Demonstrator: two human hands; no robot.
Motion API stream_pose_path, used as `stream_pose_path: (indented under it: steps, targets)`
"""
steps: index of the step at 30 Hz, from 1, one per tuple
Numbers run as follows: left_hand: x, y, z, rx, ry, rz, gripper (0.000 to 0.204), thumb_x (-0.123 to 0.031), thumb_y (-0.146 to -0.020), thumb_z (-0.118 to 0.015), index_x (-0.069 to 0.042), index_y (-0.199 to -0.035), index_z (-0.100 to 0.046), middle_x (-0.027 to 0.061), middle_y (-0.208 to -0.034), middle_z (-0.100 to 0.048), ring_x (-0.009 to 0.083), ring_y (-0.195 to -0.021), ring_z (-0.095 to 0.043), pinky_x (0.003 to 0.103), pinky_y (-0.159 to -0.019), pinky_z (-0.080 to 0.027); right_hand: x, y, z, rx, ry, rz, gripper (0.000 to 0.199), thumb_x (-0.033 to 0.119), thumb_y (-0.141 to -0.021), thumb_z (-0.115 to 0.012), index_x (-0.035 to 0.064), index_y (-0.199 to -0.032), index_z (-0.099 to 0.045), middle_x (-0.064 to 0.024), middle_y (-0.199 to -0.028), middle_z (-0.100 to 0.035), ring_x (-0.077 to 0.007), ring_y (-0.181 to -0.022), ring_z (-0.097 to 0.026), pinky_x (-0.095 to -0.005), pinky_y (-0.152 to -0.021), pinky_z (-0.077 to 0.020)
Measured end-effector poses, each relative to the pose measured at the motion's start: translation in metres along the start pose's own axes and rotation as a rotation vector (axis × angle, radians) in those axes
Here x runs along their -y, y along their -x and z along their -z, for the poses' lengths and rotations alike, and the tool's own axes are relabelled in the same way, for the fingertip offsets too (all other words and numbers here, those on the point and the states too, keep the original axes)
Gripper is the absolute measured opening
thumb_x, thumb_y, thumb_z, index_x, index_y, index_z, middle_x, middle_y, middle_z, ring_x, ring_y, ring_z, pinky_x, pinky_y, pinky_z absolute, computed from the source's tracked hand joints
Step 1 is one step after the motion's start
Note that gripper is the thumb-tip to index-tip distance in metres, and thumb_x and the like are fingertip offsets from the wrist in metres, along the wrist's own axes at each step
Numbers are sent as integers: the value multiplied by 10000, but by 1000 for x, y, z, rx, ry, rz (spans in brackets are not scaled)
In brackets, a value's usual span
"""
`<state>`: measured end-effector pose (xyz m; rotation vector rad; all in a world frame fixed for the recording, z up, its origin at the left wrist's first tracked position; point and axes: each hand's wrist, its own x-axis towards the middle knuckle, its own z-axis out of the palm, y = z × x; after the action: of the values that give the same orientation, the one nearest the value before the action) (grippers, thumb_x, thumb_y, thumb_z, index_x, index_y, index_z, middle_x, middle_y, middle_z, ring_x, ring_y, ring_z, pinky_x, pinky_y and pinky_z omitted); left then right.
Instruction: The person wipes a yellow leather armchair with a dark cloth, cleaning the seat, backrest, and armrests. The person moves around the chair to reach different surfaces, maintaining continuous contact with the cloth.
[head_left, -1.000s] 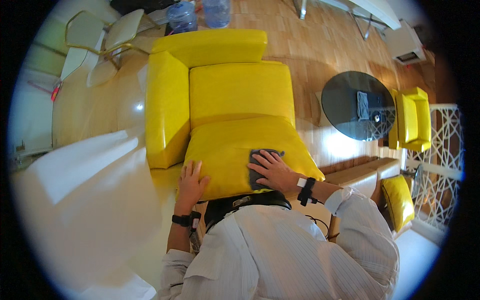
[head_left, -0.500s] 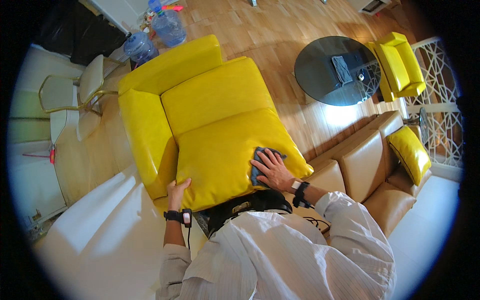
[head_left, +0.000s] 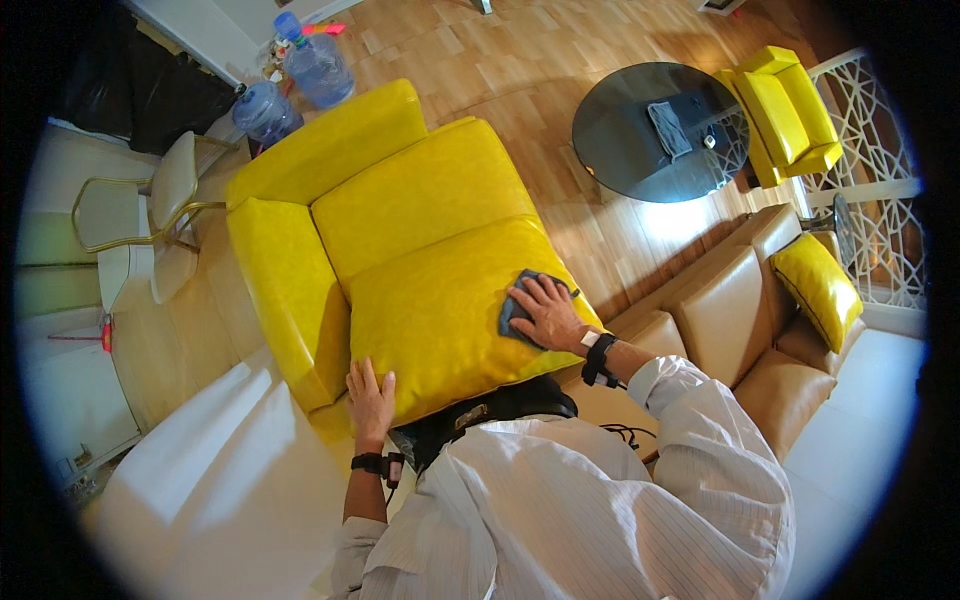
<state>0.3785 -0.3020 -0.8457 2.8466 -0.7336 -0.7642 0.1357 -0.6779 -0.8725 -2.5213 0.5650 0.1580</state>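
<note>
A yellow armchair [head_left: 400, 200] stands in front of me, seen from above. My right hand [head_left: 548, 312] lies flat on a dark grey cloth [head_left: 514, 305], pressing it onto the right part of the yellow seat cushion [head_left: 430, 320]. My left hand [head_left: 371, 399] rests with fingers spread on the front edge of the cushion, near the left armrest [head_left: 285, 290]. Both wrists wear dark bands.
A tan leather sofa [head_left: 740, 320] with a yellow pillow [head_left: 820, 285] stands to my right. A round dark glass table [head_left: 655, 130] and a second yellow chair [head_left: 785, 110] are beyond it. Two blue water bottles [head_left: 300, 75] and a gold-framed chair [head_left: 160, 200] stand at the left.
My view has turned, so the armchair now sits tilted. My right hand with the cloth has slid toward the cushion's right edge. My left hand stays at the front edge.
</note>
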Motion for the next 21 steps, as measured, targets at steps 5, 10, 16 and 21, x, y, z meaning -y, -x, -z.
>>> stream_pose_path:
  steps: [5,10,16,21]
  targets:
    - [-4,6,-7,-90,44,-24,743,-576,-1117,-547,-157,-1714,-401,225,-1795,-322,503,-1621,-314,704,-1246,-304,8,-34,-20,-12,37,-218,683,588,-1086,-570,225,-1658,-490,-188,-1691,-458,-511,-1545,-367,-703,-1235,-285]
    - [-7,9,-6,-98,-4,2,744,-565,-1107,-578,-147,-1702,-419,225,-1791,-332,507,-1622,-314,714,-1240,-304,54,-49,-39,-10,45,-27,661,561,-1094,-575,224,-1656,-489,-188,-1691,-454,-505,-1535,-391,-721,-1201,-328]
    - [-20,17,-7,-87,-97,-48,769,-609,-1101,-558,-171,-1717,-412,172,-1810,-332,502,-1649,-275,749,-1245,-269,32,-14,-4,208,21,289,664,603,-1115,-535,238,-1667,-486,-184,-1735,-417,-497,-1603,-324,-729,-1271,-252]
    - [-24,17,-4,-101,-6,-41,778,-630,-1092,-561,-196,-1720,-413,128,-1822,-331,482,-1662,-260,765,-1258,-227,41,-57,-20,177,38,120,667,585,-1122,-521,214,-1674,-473,-183,-1721,-426,-501,-1582,-327,-700,-1232,-290]
